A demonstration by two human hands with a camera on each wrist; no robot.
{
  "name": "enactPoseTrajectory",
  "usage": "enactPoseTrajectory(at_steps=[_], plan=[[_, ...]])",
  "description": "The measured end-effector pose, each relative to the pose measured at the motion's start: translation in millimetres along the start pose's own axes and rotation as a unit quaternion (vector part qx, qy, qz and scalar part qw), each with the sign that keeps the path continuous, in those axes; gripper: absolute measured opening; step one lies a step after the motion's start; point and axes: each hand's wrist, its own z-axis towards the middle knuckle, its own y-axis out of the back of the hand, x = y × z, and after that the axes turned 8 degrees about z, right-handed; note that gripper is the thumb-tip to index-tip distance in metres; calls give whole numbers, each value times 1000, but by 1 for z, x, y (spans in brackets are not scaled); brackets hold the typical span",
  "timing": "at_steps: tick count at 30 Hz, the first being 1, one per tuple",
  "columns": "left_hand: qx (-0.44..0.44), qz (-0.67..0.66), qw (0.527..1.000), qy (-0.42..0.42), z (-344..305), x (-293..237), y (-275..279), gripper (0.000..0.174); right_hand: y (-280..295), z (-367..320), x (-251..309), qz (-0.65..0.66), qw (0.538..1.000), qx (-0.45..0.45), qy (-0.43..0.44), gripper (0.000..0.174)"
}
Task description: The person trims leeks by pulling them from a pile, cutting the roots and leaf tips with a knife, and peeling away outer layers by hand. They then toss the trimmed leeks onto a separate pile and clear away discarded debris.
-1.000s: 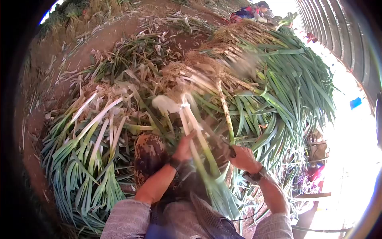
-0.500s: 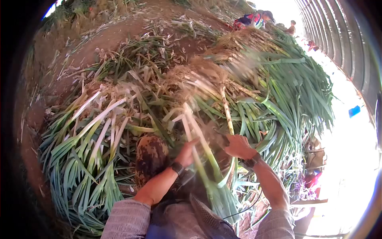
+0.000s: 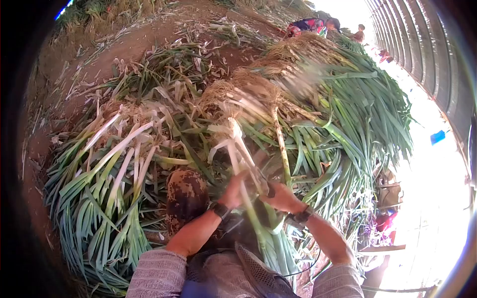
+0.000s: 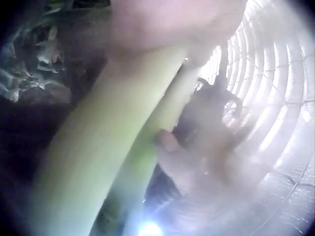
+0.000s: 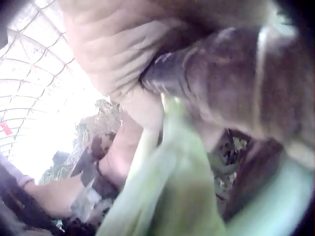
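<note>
In the head view my left hand (image 3: 233, 191) grips two leeks (image 3: 254, 221), pale root ends pointing away and green leaves trailing toward my lap. Their thick pale-green stalks (image 4: 110, 137) pass under the hand in the left wrist view. My right hand (image 3: 282, 198) is close beside it, at the right-hand stalk. It holds a knife-like tool with a dark wrapped handle (image 5: 221, 73); the blade end is blurred. The right thumb (image 4: 170, 141) lies at the greener stalk in the left wrist view. Loose leaf (image 5: 184, 172) hangs below the right hand.
Leeks lie heaped at the left (image 3: 114, 198) and in a large pile at the right (image 3: 357, 104), roots inward. My mottled brown boot (image 3: 186, 196) stands between. Leaf scraps (image 3: 164, 64) cover soil behind. Another person (image 3: 315, 26) bends at the far end, beside a ribbed wall (image 3: 422, 44).
My right hand has come left, from beside a brownish stalk, to the held leeks. The left hand has stayed near the same place, still gripping. A pale outer leaf that flapped near the roots now hangs lower.
</note>
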Motion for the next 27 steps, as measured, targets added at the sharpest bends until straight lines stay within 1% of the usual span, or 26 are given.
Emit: enactPoseTrajectory(at_steps=[1, 2, 4, 5, 6, 7, 8, 9, 10, 11, 12, 13, 14, 16, 17, 18, 19, 20, 21, 22, 23, 24, 25, 26, 27], plan=[[-24, -4, 1000, 13, 0, -5, -3, 31, -6, -1, -5, -5, 1000, -14, -11, 47], [-25, -3, 1000, 12, 3, -12, -3, 31, -9, -3, -7, -4, 1000, -13, -9, 47], [-152, -4, 988, 0, 7, -30, 3, 27, -12, -11, -14, -19, 998, -38, 46, 45], [-104, 17, 993, -59, 28, -33, 25, 26, -14, -12, -22, -20, 998, -38, 47, 45], [-102, 17, 993, -61, 36, -39, 33, 26, -15, -10, -34, 18, 997, -42, 66, 44], [-106, 52, 991, -69, 42, -45, 37, 27, -15, -8, -42, 56, 994, -45, 86, 44], [-110, 89, 987, -76, 46, -50, 37, 29, -15, -10, -45, 55, 994, -45, 88, 44], [-139, 114, 980, -83, 41, -59, 22, 37, -15, -12, -47, 95, 993, -34, 63, 44], [-139, 115, 980, -84, 31, -67, 8, 37, -15, -12, -49, 134, 990, -23, 37, 45], [-116, 65, 987, -87, 22, -73, -2, 40, -12, -16, -45, 134, 990, -22, 38, 45], [-92, 16, 992, -90, 18, -76, -6, 46, -8, -21, -35, 131, 991, -18, 7, 46], [-124, 58, 985, -104, 31, -72, 10, 40, -7, -24, -30, 128, 991, -13, -24, 48], [-126, 59, 985, -104, 33, -75, 13, 40, -10, -23, -34, 130, 991, -11, -24, 48], [-233, 203, 941, -136, 39, -81, 17, 32, -18, -23, -49, 72, 990, -54, 109, 50], [-214, 171, 955, -116, 32, -91, 12, 24, -18, -23, -54, 72, 990, -55, 110, 50], [-211, 188, 951, -124, 31, -98, 13, 20, -18, -23, -58, 118, 989, -42, 76, 50], [-245, 192, 942, -127, 34, -103, 11, 18, -18, -23, -61, 165, 985, -27, 42, 49], [-279, 197, 931, -128, 38, -109, 11, 16, -18, -24, -61, 167, 985, -28, 40, 49], [-303, 214, 912, -176, 48, -111, 21, 15, -17, -26, -59, 162, 986, -10, 46, 51], [-325, 229, 889, -226, 60, -117, 32, 14, -14, -27, -58, 154, 987, 8, 53, 52], [-384, 175, 879, -223, 73, -133, 54, 13, -11, -32, -57, 154, 987, 6, 54, 52], [-379, 261, 846, -268, 88, -153, 104, 16, -9, -41, -59, 111, 992, 50, 39, 52], [-403, 156, 867, -249, 72, -178, 81, 20, -8, -48, -63, 67, 993, 95, 24, 53], [-448, 129, 854, -230, 73, -197, 77, 26, -10, -51, -75, 66, 993, 98, 24, 53], [-446, 226, 825, -264, 73, -203, 97, 30, -18, -54, -88, 76, 995, 6, 71, 52]])
